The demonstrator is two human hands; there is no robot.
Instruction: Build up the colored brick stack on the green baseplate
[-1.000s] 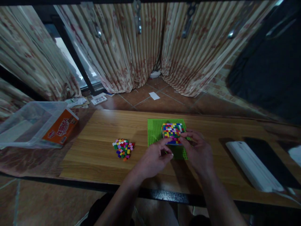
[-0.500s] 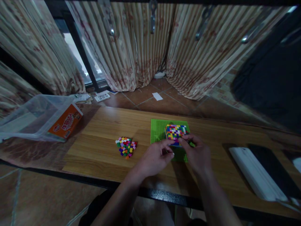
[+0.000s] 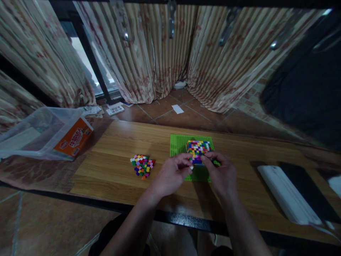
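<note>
A block built of small multicoloured toy bricks (image 3: 198, 147) stands on a green studded baseplate (image 3: 177, 144) on the wooden table. My left hand (image 3: 173, 174) is at the block's near left side, with a small white brick (image 3: 191, 167) pinched at its fingertips. Against the block's near right corner, my right hand (image 3: 221, 172) has thumb and fingers closed on it, hiding that corner. Farther left lies a loose heap of coloured bricks (image 3: 143, 166).
A clear plastic bin (image 3: 42, 153) with an orange label stands at the left. On the right lie a white, long device (image 3: 289, 195) with a cable and a dark flat object (image 3: 310, 188). The table's black front edge (image 3: 186, 221) runs close to my body.
My left hand has moved up closer to the block, and its fingers have turned so the white brick shows. My right hand stays at the block's corner.
</note>
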